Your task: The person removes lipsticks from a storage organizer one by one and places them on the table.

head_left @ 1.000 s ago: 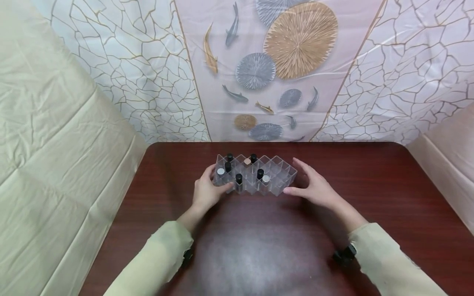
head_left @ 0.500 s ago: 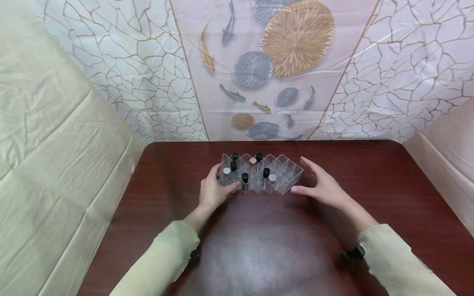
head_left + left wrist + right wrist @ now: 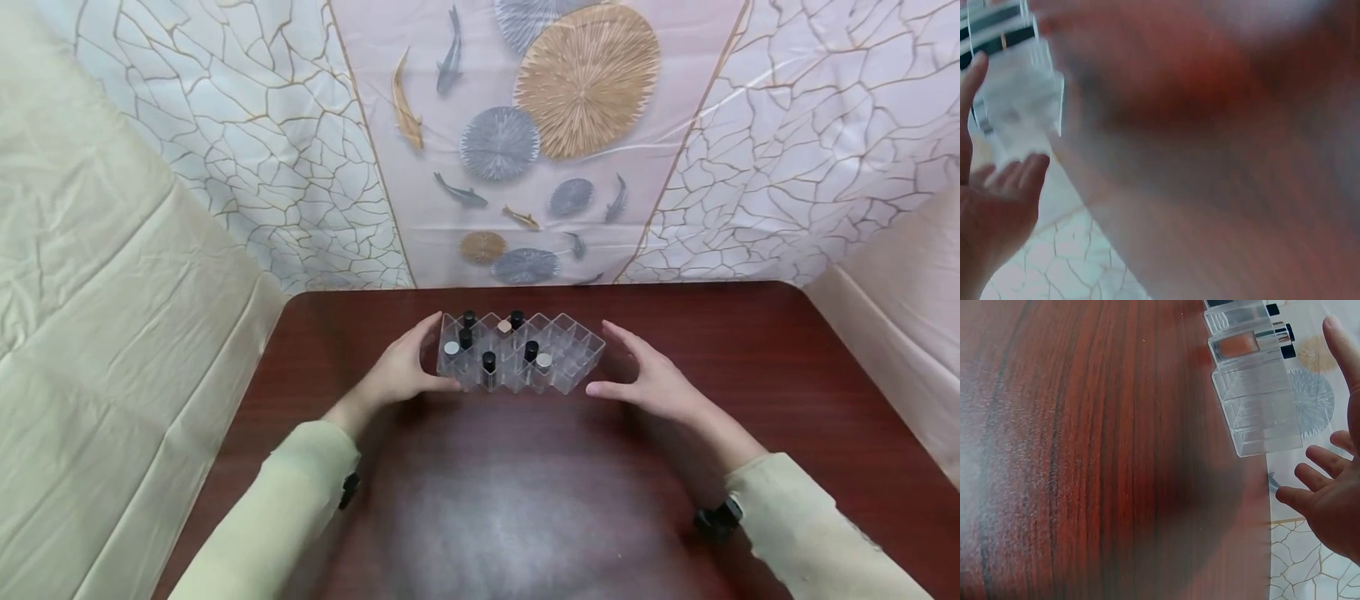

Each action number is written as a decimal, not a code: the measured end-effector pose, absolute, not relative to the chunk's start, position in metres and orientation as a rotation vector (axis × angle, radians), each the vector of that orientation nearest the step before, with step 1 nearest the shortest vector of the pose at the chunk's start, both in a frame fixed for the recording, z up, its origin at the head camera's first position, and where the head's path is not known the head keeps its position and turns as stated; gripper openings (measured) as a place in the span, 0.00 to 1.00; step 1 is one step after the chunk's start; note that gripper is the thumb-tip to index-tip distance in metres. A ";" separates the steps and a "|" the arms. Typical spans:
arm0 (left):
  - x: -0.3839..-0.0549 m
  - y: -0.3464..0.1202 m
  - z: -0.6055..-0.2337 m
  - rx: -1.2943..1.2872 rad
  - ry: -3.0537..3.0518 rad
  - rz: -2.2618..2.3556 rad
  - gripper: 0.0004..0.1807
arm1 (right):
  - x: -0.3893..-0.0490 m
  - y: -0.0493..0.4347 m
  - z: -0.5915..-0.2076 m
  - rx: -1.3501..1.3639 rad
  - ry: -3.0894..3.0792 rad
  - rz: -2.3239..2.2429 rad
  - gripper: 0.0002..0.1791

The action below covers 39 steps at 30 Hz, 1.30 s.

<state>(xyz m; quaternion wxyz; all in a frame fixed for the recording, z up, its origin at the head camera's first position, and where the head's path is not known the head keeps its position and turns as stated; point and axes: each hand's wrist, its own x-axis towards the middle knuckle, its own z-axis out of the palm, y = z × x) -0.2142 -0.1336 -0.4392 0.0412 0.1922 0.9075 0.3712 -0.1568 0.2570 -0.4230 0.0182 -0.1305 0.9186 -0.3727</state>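
While the clear compartmented case (image 3: 573, 348) stands on the dark red-brown counter (image 3: 487, 500) near its far edge, the left hand (image 3: 393, 368) and right hand (image 3: 662, 382) flank its two ends, both spread wide with thumb and fingers well parted; the right is just clear of the case, and whether the left touches it I cannot tell. Small capped bottles stand upright in its left and middle compartments, five with black caps (image 3: 489, 362), two with whitish caps (image 3: 452, 349) and one with a tan cap (image 3: 505, 326). Behind the counter hangs a patterned cloth (image 3: 442, 242) with fish and round leaf shapes.
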 end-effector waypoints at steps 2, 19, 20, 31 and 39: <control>-0.220 -0.140 -0.438 0.639 2.725 1.135 0.64 | -0.155 0.257 -0.423 -0.416 2.852 -1.153 0.57; -0.234 -0.152 -0.420 0.763 2.631 1.140 0.61 | -0.157 0.253 -0.425 -0.454 2.873 -1.138 0.59; -0.235 -0.152 -0.419 0.770 2.637 1.129 0.60 | -0.158 0.252 -0.426 -0.455 2.882 -1.128 0.59; -0.237 -0.151 -0.401 0.832 2.679 0.963 0.60 | -0.179 0.246 -0.433 -0.553 2.939 -0.996 0.62; -0.234 -0.147 -0.390 0.937 2.713 0.801 0.61 | -0.200 0.255 -0.423 -0.681 2.868 -0.865 0.66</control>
